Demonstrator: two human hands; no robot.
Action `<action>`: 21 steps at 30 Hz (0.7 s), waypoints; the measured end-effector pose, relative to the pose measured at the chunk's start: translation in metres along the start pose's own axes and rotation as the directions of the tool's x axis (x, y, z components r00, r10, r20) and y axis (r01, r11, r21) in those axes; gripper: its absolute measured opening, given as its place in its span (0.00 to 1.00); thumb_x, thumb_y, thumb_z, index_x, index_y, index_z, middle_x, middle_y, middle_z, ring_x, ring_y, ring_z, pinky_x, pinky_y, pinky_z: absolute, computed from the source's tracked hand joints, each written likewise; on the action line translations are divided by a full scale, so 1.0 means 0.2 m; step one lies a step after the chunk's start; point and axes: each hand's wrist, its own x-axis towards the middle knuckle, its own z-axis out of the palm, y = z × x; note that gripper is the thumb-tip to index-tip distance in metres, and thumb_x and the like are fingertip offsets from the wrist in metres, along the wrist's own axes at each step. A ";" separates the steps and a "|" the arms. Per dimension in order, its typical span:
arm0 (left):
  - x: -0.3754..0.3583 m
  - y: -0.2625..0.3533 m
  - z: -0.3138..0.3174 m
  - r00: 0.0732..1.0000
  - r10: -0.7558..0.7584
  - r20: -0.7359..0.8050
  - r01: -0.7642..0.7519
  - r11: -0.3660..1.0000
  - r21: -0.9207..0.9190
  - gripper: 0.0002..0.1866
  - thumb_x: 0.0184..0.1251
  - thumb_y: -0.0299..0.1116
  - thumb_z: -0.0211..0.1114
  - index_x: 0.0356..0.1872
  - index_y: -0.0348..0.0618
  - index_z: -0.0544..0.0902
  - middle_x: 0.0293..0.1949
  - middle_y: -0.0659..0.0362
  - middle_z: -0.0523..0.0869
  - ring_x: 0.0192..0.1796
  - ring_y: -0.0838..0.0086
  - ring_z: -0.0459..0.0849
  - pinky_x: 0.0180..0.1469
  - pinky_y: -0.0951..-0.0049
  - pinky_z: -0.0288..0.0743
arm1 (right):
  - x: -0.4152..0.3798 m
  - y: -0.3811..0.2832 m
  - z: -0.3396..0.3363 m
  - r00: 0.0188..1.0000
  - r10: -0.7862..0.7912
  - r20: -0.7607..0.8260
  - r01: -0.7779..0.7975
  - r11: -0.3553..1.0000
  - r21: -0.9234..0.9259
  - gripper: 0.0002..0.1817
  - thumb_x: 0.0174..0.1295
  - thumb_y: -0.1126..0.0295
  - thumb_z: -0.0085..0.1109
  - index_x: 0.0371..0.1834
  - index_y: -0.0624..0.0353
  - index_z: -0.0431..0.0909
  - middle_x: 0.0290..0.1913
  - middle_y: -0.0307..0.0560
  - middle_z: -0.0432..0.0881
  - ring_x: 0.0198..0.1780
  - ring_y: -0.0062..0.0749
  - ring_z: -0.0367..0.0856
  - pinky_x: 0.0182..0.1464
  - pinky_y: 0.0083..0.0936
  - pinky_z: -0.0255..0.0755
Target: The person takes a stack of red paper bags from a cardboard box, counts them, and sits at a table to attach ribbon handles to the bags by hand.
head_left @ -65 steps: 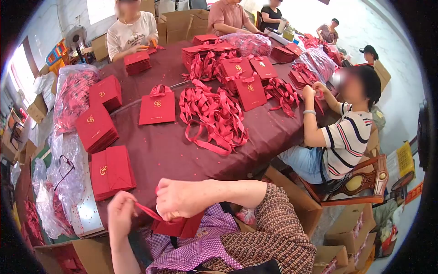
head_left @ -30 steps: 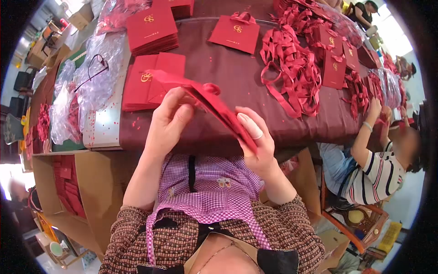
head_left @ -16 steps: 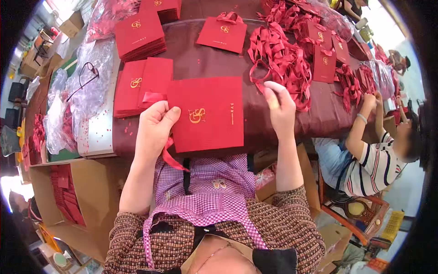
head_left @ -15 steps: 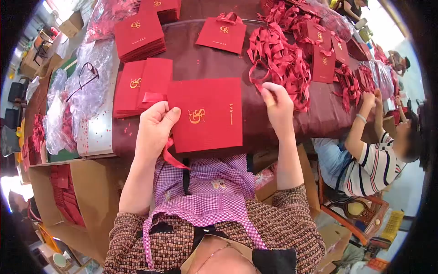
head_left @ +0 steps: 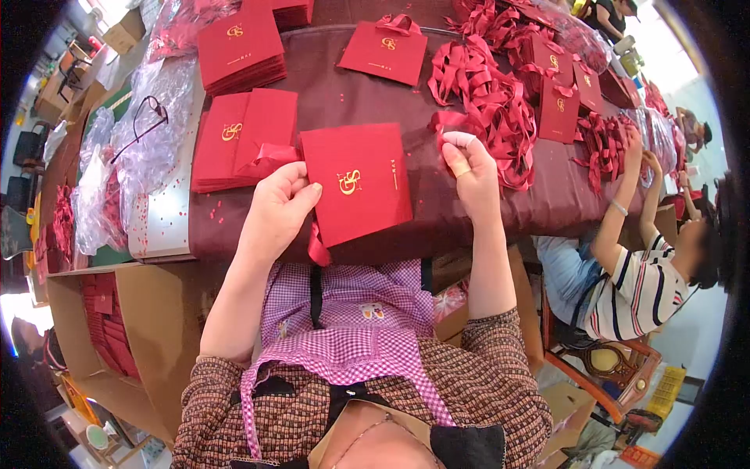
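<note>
My left hand (head_left: 280, 207) pinches the left edge of a flat red gift bag (head_left: 367, 207) with a gold logo, held tilted above the table's front edge. A strip of red ribbon (head_left: 317, 248) hangs below that hand. To the right of the bag, the closed fingers of my right hand (head_left: 474, 176) grip another red ribbon (head_left: 444, 123), beside the large heap of loose ribbons (head_left: 492, 117). Behind my left hand lies a stack of red bags (head_left: 266, 125), with a ribbon loop over its near corner.
More bag stacks (head_left: 242, 59) and a ribbon-handled bag (head_left: 383, 53) lie on the dark red tablecloth (head_left: 328, 86). Glasses (head_left: 144, 129) rest on plastic wrap at left. A cardboard box (head_left: 156, 336) stands below. A co-worker in a striped shirt (head_left: 644, 285) sits at right.
The bag has moved slightly up and tilted a little. My right hand has shifted slightly left, its fingers now bunched closer on the ribbon.
</note>
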 end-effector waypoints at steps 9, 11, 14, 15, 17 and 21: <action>0.01 -0.01 0.01 1.000 -0.006 -0.027 0.007 1.000 0.023 0.14 0.66 0.20 0.57 0.51 0.28 0.76 0.41 0.58 0.85 0.42 0.81 0.82 0.46 0.82 0.75 | -0.02 -0.09 0.01 0.948 0.231 0.221 -0.303 0.868 0.394 0.07 0.65 0.71 0.60 0.43 0.60 0.81 0.28 0.29 0.77 0.24 0.09 0.66 0.25 0.11 0.59; 0.01 -0.01 0.02 0.999 -0.010 -0.045 0.011 1.000 0.013 0.13 0.66 0.20 0.57 0.50 0.27 0.77 0.38 0.59 0.86 0.39 0.83 0.81 0.42 0.83 0.74 | -0.02 -0.11 0.03 0.957 0.193 0.217 -0.261 0.901 0.347 0.06 0.65 0.70 0.61 0.40 0.60 0.81 0.28 0.27 0.77 0.25 0.08 0.66 0.26 0.10 0.60; 0.01 0.00 0.02 1.000 -0.022 -0.005 0.022 1.000 0.013 0.15 0.66 0.20 0.57 0.53 0.29 0.77 0.40 0.60 0.85 0.40 0.82 0.82 0.42 0.83 0.75 | -0.04 -0.15 0.08 0.972 0.144 0.185 -0.195 0.935 0.297 0.07 0.66 0.70 0.60 0.42 0.61 0.80 0.28 0.28 0.77 0.25 0.08 0.65 0.27 0.10 0.60; 0.02 -0.03 0.02 1.000 0.002 -0.030 -0.003 1.000 -0.024 0.14 0.65 0.21 0.58 0.51 0.30 0.78 0.35 0.65 0.83 0.35 0.85 0.79 0.38 0.85 0.72 | -0.04 -0.16 0.07 0.963 0.144 0.229 -0.209 0.932 0.296 0.09 0.65 0.71 0.60 0.46 0.62 0.79 0.33 0.31 0.80 0.29 0.10 0.70 0.31 0.10 0.66; 0.01 -0.03 0.00 0.999 0.024 -0.044 -0.017 0.987 0.163 0.13 0.64 0.21 0.59 0.49 0.29 0.78 0.32 0.65 0.82 0.33 0.85 0.77 0.36 0.83 0.71 | -0.06 -0.21 0.11 0.968 0.095 0.233 -0.159 0.947 0.277 0.11 0.66 0.74 0.59 0.50 0.63 0.78 0.34 0.33 0.80 0.29 0.10 0.70 0.30 0.10 0.64; 0.02 0.00 0.04 0.962 0.265 -0.064 -0.211 0.873 0.440 0.13 0.59 0.23 0.61 0.45 0.29 0.78 0.23 0.64 0.75 0.28 0.84 0.69 0.30 0.77 0.67 | -0.07 -0.24 0.14 0.953 -0.067 0.295 0.031 0.991 0.127 0.12 0.56 0.75 0.67 0.44 0.65 0.81 0.43 0.43 0.84 0.46 0.24 0.80 0.50 0.23 0.75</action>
